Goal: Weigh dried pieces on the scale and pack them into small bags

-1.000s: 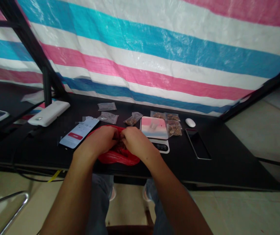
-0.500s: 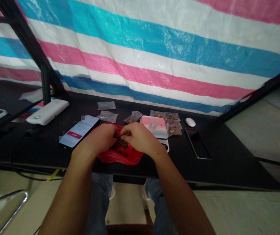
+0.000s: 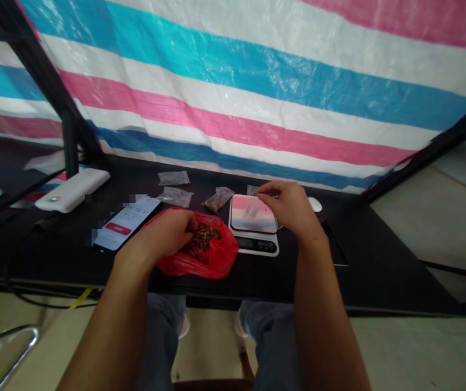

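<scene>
While the left hand (image 3: 166,236) is curling over the rim of a red plastic bag (image 3: 216,260), its fingers are bunching the plastic and reaching toward the brown pieces (image 3: 202,240) heaped inside; whether those fingers are pinching any pieces, I cannot tell. The bag is lying directly right of the left hand and is sitting on a black table (image 3: 358,260). The right hand (image 3: 287,206) is hovering apart from the bag, its thumb and fingertips (image 3: 260,189) drawing together in a pinch just behind a digital kitchen scale (image 3: 253,244); anything held there is too small or hidden to confirm. The scale is standing just below and left of the right hand, and a white computer mouse (image 3: 315,204) is lying just beyond that hand's knuckles. Left of the right hand, a small clear bag of brown pieces (image 3: 217,199) is resting behind the red bag, with two flatter clear bags (image 3: 174,187) farther left. A smartphone (image 3: 127,222) is lying lit just left of the left hand, and a white power bank (image 3: 72,190) is resting well left of it, while a striped tarpaulin (image 3: 233,92) is hanging behind the table.
</scene>
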`<act>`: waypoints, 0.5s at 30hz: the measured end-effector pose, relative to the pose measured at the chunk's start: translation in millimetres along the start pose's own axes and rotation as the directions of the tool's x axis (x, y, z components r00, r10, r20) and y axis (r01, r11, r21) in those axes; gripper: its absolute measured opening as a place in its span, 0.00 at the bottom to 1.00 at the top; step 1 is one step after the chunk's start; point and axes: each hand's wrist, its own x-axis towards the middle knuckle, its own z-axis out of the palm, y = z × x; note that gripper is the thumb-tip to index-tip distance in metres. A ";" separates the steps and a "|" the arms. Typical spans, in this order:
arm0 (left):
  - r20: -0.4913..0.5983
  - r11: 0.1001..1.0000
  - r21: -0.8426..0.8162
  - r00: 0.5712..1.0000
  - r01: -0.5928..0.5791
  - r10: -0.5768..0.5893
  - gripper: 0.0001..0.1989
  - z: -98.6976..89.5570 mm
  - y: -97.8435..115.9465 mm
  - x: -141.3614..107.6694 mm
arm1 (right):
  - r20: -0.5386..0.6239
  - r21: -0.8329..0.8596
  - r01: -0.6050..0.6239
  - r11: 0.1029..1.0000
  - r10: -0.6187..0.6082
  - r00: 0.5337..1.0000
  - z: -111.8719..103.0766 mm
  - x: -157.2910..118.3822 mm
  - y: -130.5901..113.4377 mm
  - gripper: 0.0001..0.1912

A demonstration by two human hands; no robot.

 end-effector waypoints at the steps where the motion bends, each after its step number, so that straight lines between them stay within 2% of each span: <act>1: 0.000 1.000 0.001 1.000 -0.001 0.001 0.11 0.8 -0.8 0.8 | 0.012 -0.014 -0.001 1.000 0.001 1.000 2.2 0.1 -0.1 0.08; 6: 0.013 1.000 -0.023 1.000 -0.009 0.009 0.11 3.5 -4.2 2.7 | 0.079 -0.055 0.004 0.998 0.001 0.997 9.9 1.8 -2.4 0.10; 12: 0.052 0.998 -0.061 0.998 -0.029 0.032 0.10 3.6 -5.9 3.9 | 0.130 -0.174 0.059 0.983 -0.036 0.991 8.5 3.3 -3.7 0.11; 15: 0.030 0.998 -0.051 0.999 -0.023 0.024 0.10 2.3 -5.3 3.9 | 0.132 -0.152 0.064 0.986 -0.044 0.990 9.1 3.1 -3.9 0.09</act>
